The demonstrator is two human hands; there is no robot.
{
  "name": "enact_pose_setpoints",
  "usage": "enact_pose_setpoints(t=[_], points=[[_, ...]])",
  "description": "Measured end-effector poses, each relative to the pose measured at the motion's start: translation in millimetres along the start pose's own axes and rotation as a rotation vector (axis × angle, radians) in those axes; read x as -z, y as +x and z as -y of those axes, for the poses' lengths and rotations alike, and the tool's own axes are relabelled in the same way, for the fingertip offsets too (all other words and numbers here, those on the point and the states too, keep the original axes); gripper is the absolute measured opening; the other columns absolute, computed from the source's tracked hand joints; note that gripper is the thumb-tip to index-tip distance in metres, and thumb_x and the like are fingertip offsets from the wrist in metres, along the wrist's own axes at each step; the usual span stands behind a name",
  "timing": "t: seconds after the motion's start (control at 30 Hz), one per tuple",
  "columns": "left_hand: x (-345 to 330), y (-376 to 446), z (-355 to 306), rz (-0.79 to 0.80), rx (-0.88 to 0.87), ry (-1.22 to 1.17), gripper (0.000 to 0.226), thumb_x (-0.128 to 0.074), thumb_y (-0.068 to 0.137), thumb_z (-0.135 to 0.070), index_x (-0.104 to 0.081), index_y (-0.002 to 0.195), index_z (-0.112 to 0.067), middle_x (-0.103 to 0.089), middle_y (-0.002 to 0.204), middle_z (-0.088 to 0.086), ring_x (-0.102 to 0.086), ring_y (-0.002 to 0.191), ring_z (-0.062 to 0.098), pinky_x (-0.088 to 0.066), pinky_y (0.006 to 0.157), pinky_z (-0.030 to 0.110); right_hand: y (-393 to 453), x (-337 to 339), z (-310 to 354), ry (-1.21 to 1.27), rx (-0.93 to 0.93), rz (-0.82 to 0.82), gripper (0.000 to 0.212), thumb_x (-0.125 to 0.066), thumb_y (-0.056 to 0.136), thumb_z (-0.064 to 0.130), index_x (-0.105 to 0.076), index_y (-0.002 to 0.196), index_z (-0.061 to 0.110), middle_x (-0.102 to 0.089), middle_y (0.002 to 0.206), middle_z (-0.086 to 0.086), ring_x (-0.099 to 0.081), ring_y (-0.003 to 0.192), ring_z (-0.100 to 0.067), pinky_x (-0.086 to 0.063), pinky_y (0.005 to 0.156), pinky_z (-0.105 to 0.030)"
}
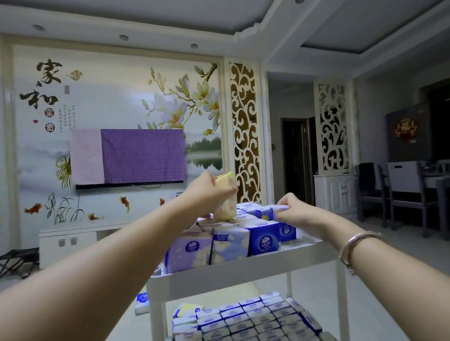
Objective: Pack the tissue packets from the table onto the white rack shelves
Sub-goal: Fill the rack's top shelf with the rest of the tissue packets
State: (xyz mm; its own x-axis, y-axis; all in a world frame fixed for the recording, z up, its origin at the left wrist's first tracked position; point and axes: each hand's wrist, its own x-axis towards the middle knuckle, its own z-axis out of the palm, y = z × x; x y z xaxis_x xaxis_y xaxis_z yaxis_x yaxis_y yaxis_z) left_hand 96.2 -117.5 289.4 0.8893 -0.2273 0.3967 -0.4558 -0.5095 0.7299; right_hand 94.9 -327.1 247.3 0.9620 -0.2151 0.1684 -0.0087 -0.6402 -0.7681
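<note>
So the left hand point(206, 191) is gripping a yellowish tissue pack point(225, 199), fingers curled over its top end, and it's holding the thing upright so the bottom edge touches the packs already sitting on the top shelf point(239, 267) of the white rack point(341, 294). My guess is it's stood on end like that to slot into whatever narrow gap is left — the shelf is pretty much crammed.

Just to the right of that hand, the right hand point(293, 209) is pinching the edge of a small blue pack point(279, 209) in the back row, fingertips curled on it. Looks like it's steadying or nudging that pack sideways to make room, though I can't say for sure which.

Nearer than both hands, along the front edge of the shelf, there's a row of bigger blue and lilac packs point(222, 244) standing side by side, pressed tight together — makes sense, they act like a wall so the smaller ones behind don't slide off.

Below the hands, the lower shelf point(253, 325) is already tiled with flat little packs in neat rows, so that level looks done.

Down and to the left of the left hand, one pack point(142, 302) lies on the floor beside the rack. No desk visible from here.
</note>
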Motion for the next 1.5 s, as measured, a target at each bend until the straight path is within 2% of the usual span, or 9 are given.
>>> enact_pose_setpoints(t=[0.13,0.23,0.37,0.5,0.63,0.83,0.9,1.27,1.5], points=[[1,-1,3,-0.015,0.001,-0.042,0.039,-0.061,0.089,-0.039,-0.045,0.113,-0.013,-0.057,0.093,0.003,-0.058,0.079,0.014,-0.046,0.054,0.023,1,-9,7,0.263,-0.085,0.161,0.072,-0.061,0.09,0.009,-0.014,0.143,0.015,-0.043,0.129,-0.013,-0.053,0.118,-0.022,-0.055,0.087,-0.031],[3,-2,5,-0.053,-0.014,-0.082,0.037,-0.063,0.088,-0.038,-0.047,0.109,-0.012,-0.059,0.096,0.006,-0.062,0.085,0.017,-0.054,0.065,0.031,0,-17,7,0.359,-0.108,0.285,0.09,-0.067,0.087,0.012,-0.003,0.149,0.016,-0.049,0.113,-0.007,-0.057,0.116,-0.022,-0.055,0.087,-0.033],[18,-9,6,-0.118,-0.034,-0.245,0.039,-0.065,0.088,-0.034,-0.043,0.111,-0.013,-0.058,0.11,0.01,-0.063,0.098,0.023,-0.057,0.082,0.044,-6,-16,16,0.163,-0.094,0.102,0.08,-0.064,0.09,0.022,-0.012,0.148,0.009,-0.043,0.139,-0.016,-0.049,0.126,-0.027,-0.044,0.104,-0.042],[44,-21,15,-0.193,-0.071,-0.366,0.043,-0.066,0.088,-0.031,-0.04,0.118,-0.014,-0.055,0.112,0.008,-0.061,0.102,0.024,-0.058,0.079,0.044,-32,-7,41,0.079,0.131,-0.15,0.051,-0.039,0.094,-0.004,-0.035,0.143,0.008,-0.039,0.147,-0.013,-0.037,0.136,-0.026,-0.035,0.108,-0.037],[64,-39,39,-0.222,-0.037,-0.45,0.038,-0.065,0.089,-0.024,-0.043,0.119,-0.015,-0.054,0.113,0.007,-0.059,0.102,0.023,-0.055,0.086,0.049,-72,-19,77,-0.054,0.402,-0.101,0.036,-0.036,0.097,0.008,-0.058,0.125,0.012,-0.052,0.134,-0.001,-0.042,0.126,-0.014,-0.037,0.089,-0.019],[77,-67,74,-0.127,0.059,-0.627,0.026,-0.055,0.096,-0.019,-0.04,0.116,-0.013,-0.057,0.119,0.018,-0.059,0.091,0.023,-0.049,0.07,0.035,-87,-71,117,-0.354,0.498,0.02,0.039,-0.04,0.094,0.033,-0.059,0.122,0.015,-0.062,0.121,-0.003,-0.058,0.109,-0.021,-0.047,0.095,-0.038],[82,-69,77,-0.114,0.041,-0.665,0.025,-0.055,0.095,-0.016,-0.041,0.116,-0.013,-0.055,0.116,0.016,-0.06,0.096,0.025,-0.053,0.081,0.043,-86,-84,122,-0.426,0.517,0.061,0.041,-0.039,0.094,0.033,-0.057,0.121,0.008,-0.062,0.122,-0.01,-0.056,0.111,-0.027,-0.045,0.098,-0.043],[78,-73,86,0.065,0.059,-0.572,0.03,-0.051,0.089,0.013,-0.047,0.108,-0.01,-0.057,0.103,0.011,-0.062,0.088,0.018,-0.056,0.073,0.027,-72,-99,128,-0.576,0.471,0.41,0.048,-0.022,0.104,0.04,-0.04,0.142,0.017,-0.039,0.148,-0.001,-0.038,0.133,-0.018,-0.028,0.114,-0.042],[59,-61,99,-0.057,-0.053,0.026,0.058,-0.062,0.083,0.006,-0.047,0.134,-0.017,-0.05,0.133,0.001,-0.046,0.122,0.017,-0.047,0.084,0.023,-64,-101,124,-0.554,0.446,0.383,0.047,-0.021,0.102,0.042,-0.039,0.14,0.022,-0.04,0.147,0.0,-0.037,0.133,-0.019,-0.023,0.115,-0.044]])
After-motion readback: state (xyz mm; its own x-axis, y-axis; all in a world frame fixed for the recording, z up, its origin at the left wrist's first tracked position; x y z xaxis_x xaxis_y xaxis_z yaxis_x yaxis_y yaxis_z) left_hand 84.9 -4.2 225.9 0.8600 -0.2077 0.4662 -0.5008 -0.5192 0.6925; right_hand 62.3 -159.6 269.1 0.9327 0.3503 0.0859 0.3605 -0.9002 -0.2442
